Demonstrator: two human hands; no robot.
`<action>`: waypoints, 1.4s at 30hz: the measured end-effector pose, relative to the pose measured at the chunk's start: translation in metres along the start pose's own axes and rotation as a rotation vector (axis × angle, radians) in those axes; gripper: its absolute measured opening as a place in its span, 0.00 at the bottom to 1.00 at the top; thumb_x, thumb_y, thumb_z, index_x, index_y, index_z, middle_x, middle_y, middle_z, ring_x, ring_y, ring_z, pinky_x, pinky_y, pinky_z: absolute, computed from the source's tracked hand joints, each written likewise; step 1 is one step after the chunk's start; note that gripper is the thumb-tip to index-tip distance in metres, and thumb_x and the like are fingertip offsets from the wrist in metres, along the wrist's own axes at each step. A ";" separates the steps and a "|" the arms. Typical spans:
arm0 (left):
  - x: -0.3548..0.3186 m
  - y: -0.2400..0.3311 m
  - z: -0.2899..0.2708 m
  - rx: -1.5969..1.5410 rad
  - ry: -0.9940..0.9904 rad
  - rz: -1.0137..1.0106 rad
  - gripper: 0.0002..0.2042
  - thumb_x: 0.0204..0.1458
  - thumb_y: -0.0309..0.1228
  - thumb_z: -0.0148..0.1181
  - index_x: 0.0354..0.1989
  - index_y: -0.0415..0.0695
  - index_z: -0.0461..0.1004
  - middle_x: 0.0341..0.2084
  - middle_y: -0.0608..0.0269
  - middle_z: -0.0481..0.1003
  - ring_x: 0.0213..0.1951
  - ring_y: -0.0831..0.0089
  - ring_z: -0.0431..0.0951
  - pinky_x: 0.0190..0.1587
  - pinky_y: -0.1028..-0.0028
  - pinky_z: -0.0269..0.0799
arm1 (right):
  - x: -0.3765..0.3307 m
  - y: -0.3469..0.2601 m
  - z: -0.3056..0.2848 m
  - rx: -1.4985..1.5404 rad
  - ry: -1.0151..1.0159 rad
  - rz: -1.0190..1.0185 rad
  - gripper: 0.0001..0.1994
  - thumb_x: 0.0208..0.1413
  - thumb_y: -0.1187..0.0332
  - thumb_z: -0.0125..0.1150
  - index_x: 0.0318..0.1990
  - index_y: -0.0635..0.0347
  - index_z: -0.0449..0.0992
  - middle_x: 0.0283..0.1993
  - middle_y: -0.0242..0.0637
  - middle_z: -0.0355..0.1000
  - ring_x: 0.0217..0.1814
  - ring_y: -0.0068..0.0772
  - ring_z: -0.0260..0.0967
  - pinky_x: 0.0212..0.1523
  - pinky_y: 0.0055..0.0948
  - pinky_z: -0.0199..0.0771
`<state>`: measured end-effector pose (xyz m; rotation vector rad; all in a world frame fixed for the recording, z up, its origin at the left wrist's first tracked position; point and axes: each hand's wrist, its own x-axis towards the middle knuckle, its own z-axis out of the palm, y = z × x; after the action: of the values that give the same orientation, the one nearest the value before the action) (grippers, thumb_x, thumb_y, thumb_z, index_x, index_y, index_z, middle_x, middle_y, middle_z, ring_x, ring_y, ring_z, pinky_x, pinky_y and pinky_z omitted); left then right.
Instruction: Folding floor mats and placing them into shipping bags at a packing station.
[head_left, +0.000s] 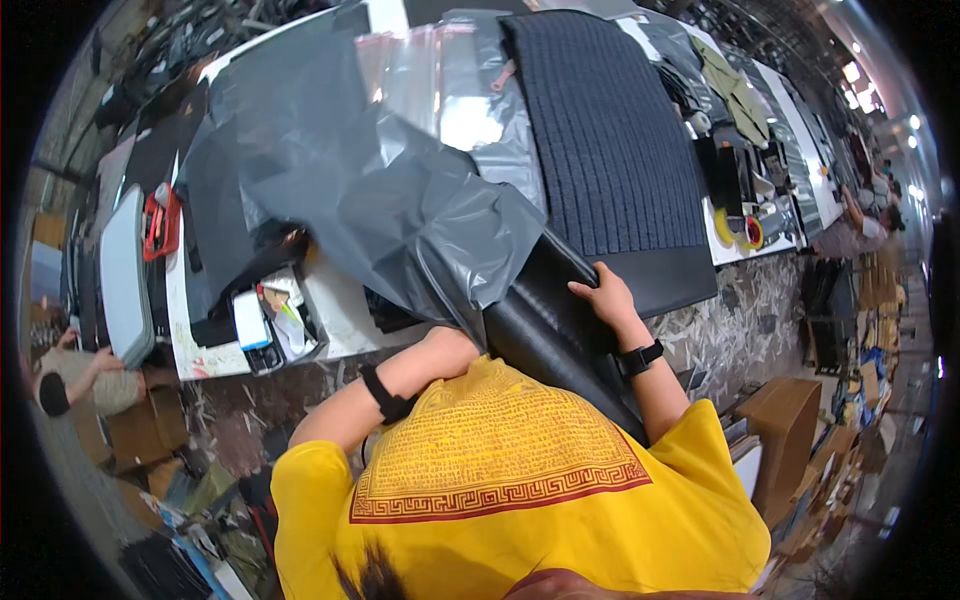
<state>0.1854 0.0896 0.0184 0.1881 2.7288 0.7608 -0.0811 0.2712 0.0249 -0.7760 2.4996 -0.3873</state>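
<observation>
A large grey plastic bag (390,200) stretches over the table, its near end pulled around a black, glossy, leather-like piece (550,330) that slopes down toward my body. My left hand (452,350) is closed at the bag's gathered near edge, its fingertips hidden by the plastic and my shirt. On the other side, my right hand (607,297) grips the edge of the black piece, thumb on top. Beyond my right hand lies a dark ribbed mat (610,130) with a smooth black border.
Clear plastic bags (470,110) lie beside the mat. Left on the table are a small box of tools (275,320) and a red tray (160,222). Tape rolls (740,230) sit at the right. A co-worker's arm (95,370) shows far left; a cardboard box (780,440) stands right.
</observation>
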 end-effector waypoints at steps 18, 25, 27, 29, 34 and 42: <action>0.357 -0.123 -0.119 -1.104 0.046 -0.050 0.12 0.57 0.29 0.55 0.46 0.38 0.77 0.41 0.60 0.79 0.42 0.74 0.76 0.42 0.71 0.73 | 0.085 0.096 -0.094 0.374 0.363 0.396 0.37 0.47 0.45 0.64 0.47 0.79 0.68 0.47 0.65 0.71 0.53 0.61 0.69 0.53 0.44 0.70; 0.335 -0.147 -0.087 -0.894 -0.174 -0.237 0.20 0.55 0.32 0.58 0.55 0.37 0.70 0.53 0.57 0.73 0.53 0.71 0.70 0.55 0.70 0.66 | 0.151 0.131 -0.053 0.414 0.544 0.347 0.57 0.47 0.44 0.65 0.71 0.52 0.27 0.70 0.67 0.34 0.64 0.68 0.56 0.62 0.47 0.62; 0.330 -0.144 -0.086 -0.851 -0.106 -0.189 0.21 0.54 0.32 0.58 0.55 0.37 0.71 0.52 0.57 0.74 0.52 0.71 0.71 0.54 0.70 0.67 | 0.181 0.131 -0.076 0.379 0.501 0.315 0.50 0.50 0.52 0.60 0.71 0.51 0.30 0.69 0.67 0.38 0.55 0.72 0.63 0.56 0.49 0.67; 0.331 -0.148 -0.085 -0.793 -0.039 -0.123 0.21 0.53 0.32 0.59 0.54 0.37 0.71 0.51 0.57 0.75 0.50 0.72 0.72 0.52 0.69 0.68 | 0.209 0.143 -0.086 0.360 0.503 0.331 0.46 0.52 0.55 0.57 0.71 0.50 0.32 0.67 0.68 0.46 0.52 0.72 0.66 0.53 0.50 0.69; 0.336 -0.149 -0.081 -0.417 0.238 -0.113 0.19 0.52 0.35 0.57 0.51 0.39 0.70 0.45 0.47 0.76 0.49 0.55 0.76 0.49 0.64 0.70 | 0.227 0.200 -0.077 0.457 0.554 0.172 0.18 0.54 0.70 0.43 0.49 0.66 0.73 0.37 0.63 0.73 0.46 0.64 0.70 0.48 0.49 0.68; 0.330 -0.162 -0.082 -0.348 0.285 -0.054 0.18 0.53 0.36 0.56 0.49 0.39 0.72 0.44 0.46 0.77 0.48 0.52 0.76 0.48 0.64 0.70 | 0.194 0.218 -0.064 0.342 0.570 -0.074 0.11 0.49 0.78 0.46 0.38 0.70 0.72 0.35 0.63 0.71 0.44 0.65 0.68 0.46 0.49 0.68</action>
<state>-0.1603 -0.0198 -0.0827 -0.0779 2.7828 1.3169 -0.3521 0.3383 -0.0799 -0.6858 2.7936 -1.1684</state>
